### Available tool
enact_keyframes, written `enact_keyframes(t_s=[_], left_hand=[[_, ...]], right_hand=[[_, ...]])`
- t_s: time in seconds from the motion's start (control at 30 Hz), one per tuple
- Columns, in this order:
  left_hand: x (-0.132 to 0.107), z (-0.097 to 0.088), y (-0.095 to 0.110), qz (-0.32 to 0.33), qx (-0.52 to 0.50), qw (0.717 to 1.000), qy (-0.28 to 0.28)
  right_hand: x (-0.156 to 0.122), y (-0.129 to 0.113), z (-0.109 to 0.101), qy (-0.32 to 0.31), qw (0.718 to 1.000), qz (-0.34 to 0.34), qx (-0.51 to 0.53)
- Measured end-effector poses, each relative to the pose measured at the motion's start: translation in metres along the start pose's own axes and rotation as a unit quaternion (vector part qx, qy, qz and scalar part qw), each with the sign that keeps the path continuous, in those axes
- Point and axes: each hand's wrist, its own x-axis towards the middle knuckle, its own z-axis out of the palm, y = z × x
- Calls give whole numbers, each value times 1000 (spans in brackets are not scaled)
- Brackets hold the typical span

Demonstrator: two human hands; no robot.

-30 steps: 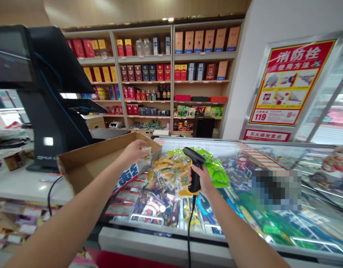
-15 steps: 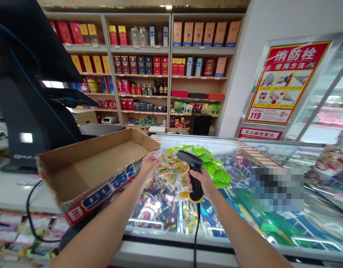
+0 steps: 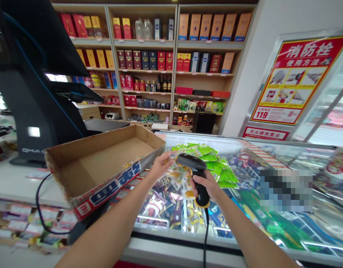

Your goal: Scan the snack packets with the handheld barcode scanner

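Scanner over glass freezer lid, stocked shelves behind

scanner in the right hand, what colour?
Black barcode scanner, with a yellow band at the handle's base; right hand grips it. Head view.

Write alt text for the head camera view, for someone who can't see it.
At a shop freezer, the right hand aims a black barcode scanner at a small packet pinched in the left hand. An open cardboard box sits to the left.
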Motion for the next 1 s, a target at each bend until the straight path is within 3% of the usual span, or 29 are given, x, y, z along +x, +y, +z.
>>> enact_keyframes(t_s=[0.37,0.53,0.67,0.8,0.9,1.0], left_hand=[[0,-1,0,17,-3,1000,-6],[1,0,-1,-18,-49,999,10],[1,0,-1,-87,-148,984,38],[4,-4,4,-89,-204,970,93],[13,-4,10,-110,-202,966,114],[27,5,14,-136,-160,974,87]], right_hand=[[1,1,0,3,1000,11,12],[1,1,0,8,1000,3,19],[4,1,-4,45,997,-4,61],[10,1,-13,110,988,-30,102],[13,-1,-19,152,979,-43,132],[16,-3,-23,167,972,-64,154]])
